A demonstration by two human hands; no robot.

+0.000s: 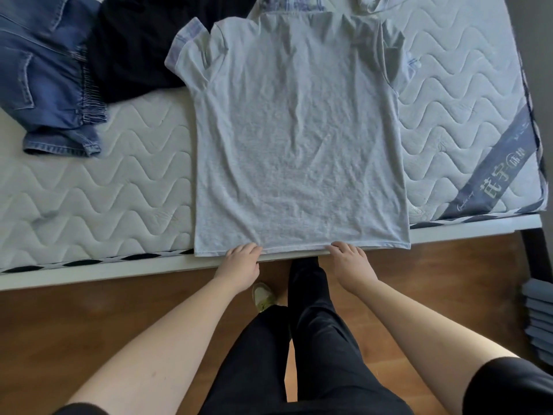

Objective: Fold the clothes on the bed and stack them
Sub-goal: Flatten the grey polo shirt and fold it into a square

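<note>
I hold the grey T-shirt [299, 139] flat at the mattress [95, 187] near edge — left hand [241, 266] and right hand [350, 265] pinch its hem, fingers curled. Lift both evenly — fold toward the collar.

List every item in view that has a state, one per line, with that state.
grey T-shirt: spread flat on the mattress, sleeves folded in, hem at the bed edge
jeans: crumpled, unfolded
black garment: crumpled, unfolded
plaid garment: partly under the T-shirt
left hand: grips the hem
right hand: grips the hem
mattress: bare, quilted
</note>
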